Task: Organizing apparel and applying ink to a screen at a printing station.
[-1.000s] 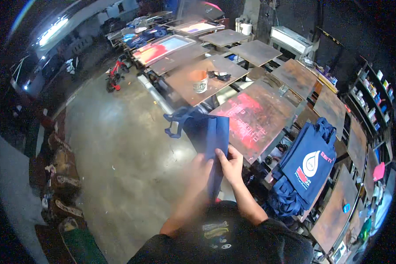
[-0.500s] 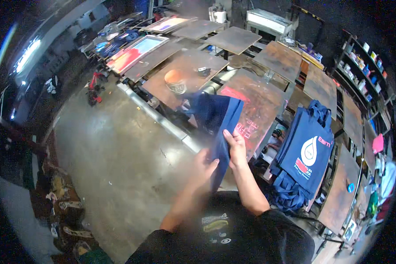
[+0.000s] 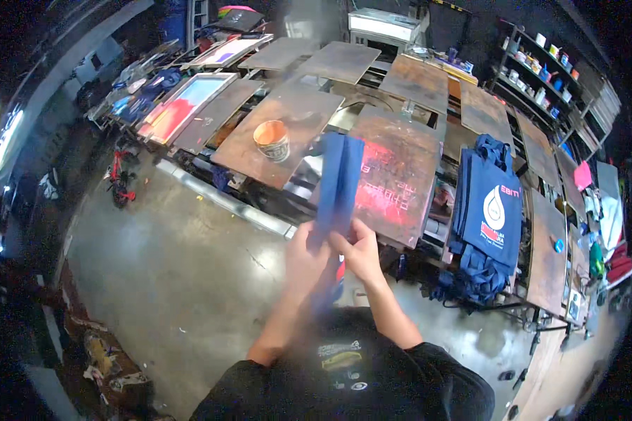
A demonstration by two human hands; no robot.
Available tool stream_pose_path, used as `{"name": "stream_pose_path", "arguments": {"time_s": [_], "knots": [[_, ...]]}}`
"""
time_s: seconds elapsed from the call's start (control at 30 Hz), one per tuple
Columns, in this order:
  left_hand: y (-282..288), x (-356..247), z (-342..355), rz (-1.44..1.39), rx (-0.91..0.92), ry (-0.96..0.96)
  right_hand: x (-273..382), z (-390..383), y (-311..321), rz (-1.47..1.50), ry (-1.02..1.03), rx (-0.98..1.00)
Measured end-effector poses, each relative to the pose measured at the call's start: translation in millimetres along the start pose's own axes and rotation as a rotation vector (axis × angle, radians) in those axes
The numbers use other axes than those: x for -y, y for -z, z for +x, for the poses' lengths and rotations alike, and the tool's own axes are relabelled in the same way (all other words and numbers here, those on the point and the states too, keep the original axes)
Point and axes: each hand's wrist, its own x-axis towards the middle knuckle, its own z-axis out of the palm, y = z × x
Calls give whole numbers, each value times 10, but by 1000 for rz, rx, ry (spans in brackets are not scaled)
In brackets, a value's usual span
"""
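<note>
A navy blue tote bag (image 3: 340, 175), folded or seen nearly edge-on as a narrow strip, stands up in front of my chest. My right hand (image 3: 360, 254) pinches its lower part, thumb pointing inward. My left hand (image 3: 306, 256) closes on the bag's other side, its fingers smeared by motion. A bit of red and white shows low on the bag, beside the right fingers. To the right lies a pile of navy tote bags (image 3: 495, 193) with a white drop print and pink lettering, their handles bunched at the near end.
Beyond the bag stands a board (image 3: 400, 175) stained pink. An orange-stained bucket (image 3: 272, 142) sits on the board to its left. Painted screen frames (image 3: 182, 105) lie farther left, above concrete floor (image 3: 168, 281). A shelf of bottles (image 3: 537, 74) stands far right.
The bag has gone from a wide, slanted panel to a narrow upright strip. My hands have come closer together around its lower part. The view has shifted, moving the tables slightly left.
</note>
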Motion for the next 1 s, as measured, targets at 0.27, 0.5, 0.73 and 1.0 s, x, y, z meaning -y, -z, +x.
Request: {"name": "stream_pose_path", "arguments": {"time_s": [0.27,0.5,0.73,1.0], "knots": [[674,264,32,-214,286,103,-135,-207,-500,200,-74,-125],[939,268,-42,-235,516,168,-252,-434,-711,607,-77,-241],[898,297,-92,-122,529,78,-222,-461,-741,713,-94,-294],[628,91,-57,-263,429,203,-152,-517,-606,189,-79,-215]]}}
